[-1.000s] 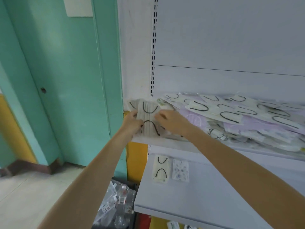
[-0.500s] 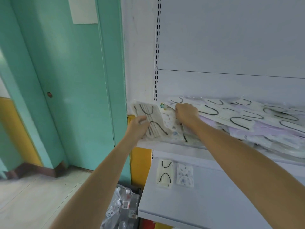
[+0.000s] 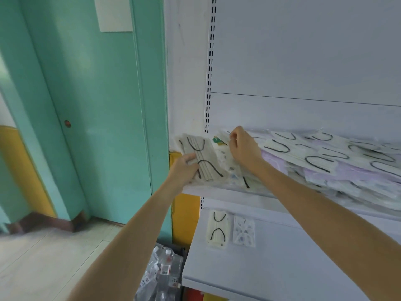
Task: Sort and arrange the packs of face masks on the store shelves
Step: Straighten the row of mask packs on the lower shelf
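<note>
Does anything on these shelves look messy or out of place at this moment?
Yes. The mask packs on the upper shelf lie in a loose heap, overlapping at mixed angles, unlike the two packs laid straight on the lower shelf. The left hand grips grey packs at the heap's left end.

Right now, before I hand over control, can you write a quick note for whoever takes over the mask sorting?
Left hand: grips the grey pleated mask pack with black ear loops at the left end of the upper white shelf.
Right hand: appears to pinch the corner of a pale plastic-wrapped pack at the back.
Heap of white and lilac packs: spread across the upper shelf, unsorted.
Done: a cream pack with black loops and a blue-patterned white pack lie side by side on the lower white shelf.
Left: sort the heap by kind.
</note>
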### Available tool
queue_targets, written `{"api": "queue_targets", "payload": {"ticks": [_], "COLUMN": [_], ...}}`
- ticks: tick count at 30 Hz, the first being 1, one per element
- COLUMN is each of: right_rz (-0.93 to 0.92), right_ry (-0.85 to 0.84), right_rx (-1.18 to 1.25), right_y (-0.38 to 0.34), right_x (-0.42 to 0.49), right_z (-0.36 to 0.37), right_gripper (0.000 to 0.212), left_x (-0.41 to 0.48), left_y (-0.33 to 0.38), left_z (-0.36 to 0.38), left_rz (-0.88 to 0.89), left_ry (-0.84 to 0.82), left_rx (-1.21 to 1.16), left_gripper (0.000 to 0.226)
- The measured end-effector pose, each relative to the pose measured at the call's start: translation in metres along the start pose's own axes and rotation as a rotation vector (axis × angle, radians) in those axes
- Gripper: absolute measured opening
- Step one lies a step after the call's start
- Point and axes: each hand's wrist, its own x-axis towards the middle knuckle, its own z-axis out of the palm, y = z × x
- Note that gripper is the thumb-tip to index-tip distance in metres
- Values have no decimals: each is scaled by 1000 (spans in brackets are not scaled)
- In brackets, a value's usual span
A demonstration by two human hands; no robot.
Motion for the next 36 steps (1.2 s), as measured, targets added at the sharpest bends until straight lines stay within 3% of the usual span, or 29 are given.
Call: {"api": "queue_targets", "payload": {"ticks": [3, 6, 9, 11, 15, 19, 22, 26, 31, 36], "right_rz": [-188, -376, -460, -417, -219, 12, -9, -97, 24, 164], "right_ry": [-169, -348, -410, -420, -347, -264, -200, -60, -51, 98], "right_rx": [65, -63, -169, -162, 55, 327, 401, 355, 239, 75], "right_y": [-6, -6, -8, -9, -10, -17, -27, -14, 52, 148], "right_x": [-37, -70, -83, -83, -79, -68, -61, -57, -65, -74], "right_z": [-3, -2, -2, -3, 0, 1, -7, -37, -102, -173], "right_gripper": [13, 17, 24, 26, 29, 59, 62, 59, 66, 44], "left_x": [-2, -3, -8, -7, -10, -17, -24, -23, -19, -15], "left_y": [2, 4, 10, 7, -4, 0, 15, 43, 78, 110], "left_z": [-3, -4, -6, -8, -6, -7, 0, 24, 95, 191], "left_rz": [-47, -58, -25, 32, 121, 223, 299, 373, 461, 401], "left_ry": [-59, -107, -144, -152, -21, 144, 123, 71, -53, -109], "left_rx": [-68, -107, -116, -115, -112, -239, -234, -251, -106, -94], "left_gripper": [47, 63, 36, 17, 43, 74, 89, 78, 76, 48]}}
